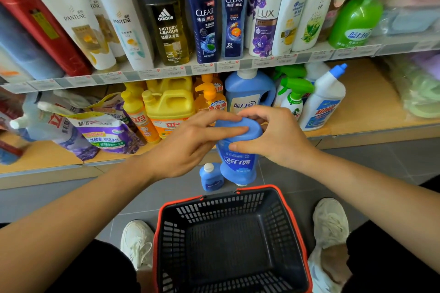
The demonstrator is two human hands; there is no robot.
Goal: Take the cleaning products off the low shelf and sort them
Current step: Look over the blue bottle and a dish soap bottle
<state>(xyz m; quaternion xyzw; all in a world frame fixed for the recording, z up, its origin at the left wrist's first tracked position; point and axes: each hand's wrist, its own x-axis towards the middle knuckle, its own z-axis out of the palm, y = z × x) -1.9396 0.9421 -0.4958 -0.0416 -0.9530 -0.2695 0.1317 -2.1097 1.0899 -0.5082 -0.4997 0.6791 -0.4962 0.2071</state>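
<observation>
A blue detergent bottle (pixel 238 164) hangs upside down, cap toward the floor, in front of the low shelf (pixel 371 107). My right hand (pixel 273 135) grips its upturned base from the right. My left hand (pixel 190 143) lies on the same base from the left, fingers stretched across it. A small blue bottle (pixel 211 177) with a white cap stands on the floor just left of the held one. On the low shelf remain purple refill pouches (pixel 102 131), yellow jugs (pixel 169 104), an orange pump bottle (pixel 209 100), a large blue jug (pixel 247 90), a green-trigger spray (pixel 294 96) and a white toilet cleaner (pixel 323 100).
A black shopping basket with a red rim (pixel 288 207) sits on the grey tile floor between my two white shoes (pixel 137 242), below the hands. The upper shelf (pixel 214 66) holds shampoo and body-wash bottles. The right end of the low shelf shows bare cardboard.
</observation>
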